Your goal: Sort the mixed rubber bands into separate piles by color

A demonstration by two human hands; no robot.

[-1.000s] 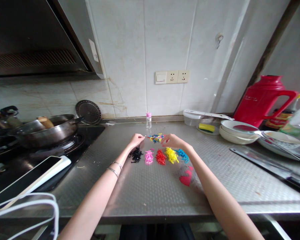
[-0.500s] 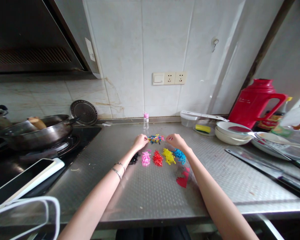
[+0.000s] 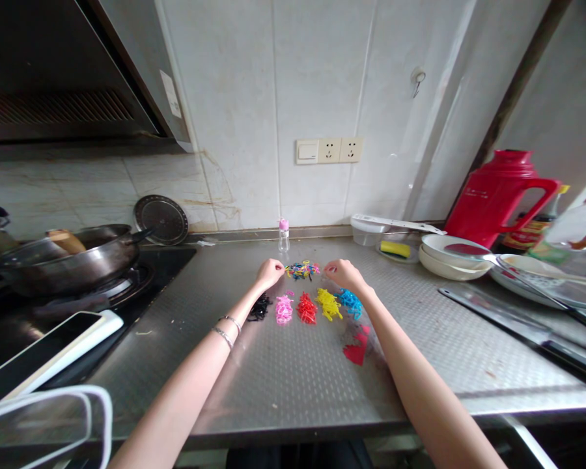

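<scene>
A small mixed-colour pile of rubber bands point(image 3: 303, 270) lies on the steel counter between my two hands. My left hand point(image 3: 270, 273) is at the pile's left edge with its fingers pinched together; anything in them is too small to make out. At the right edge my right hand point(image 3: 344, 274) is also curled closed, its fingertips partly hidden. Nearer to me, sorted heaps form a row: black bands point(image 3: 260, 308), pink bands point(image 3: 284, 309), red bands point(image 3: 306, 309), yellow bands point(image 3: 329, 304) and blue bands point(image 3: 350, 303), the last close to my right wrist.
Behind the pile stands a small clear bottle with a pink cap point(image 3: 284, 236). A clear bag with red print point(image 3: 356, 348) lies by my right forearm. At right are bowls point(image 3: 452, 264), a knife point(image 3: 498, 319) and a red thermos point(image 3: 493, 198); at left, a pan point(image 3: 88, 257) and phone point(image 3: 43, 345).
My left hand has shifted slightly left, away from the mixed pile. My right hand stays almost in place at the other side. The whole view has shifted a little.
</scene>
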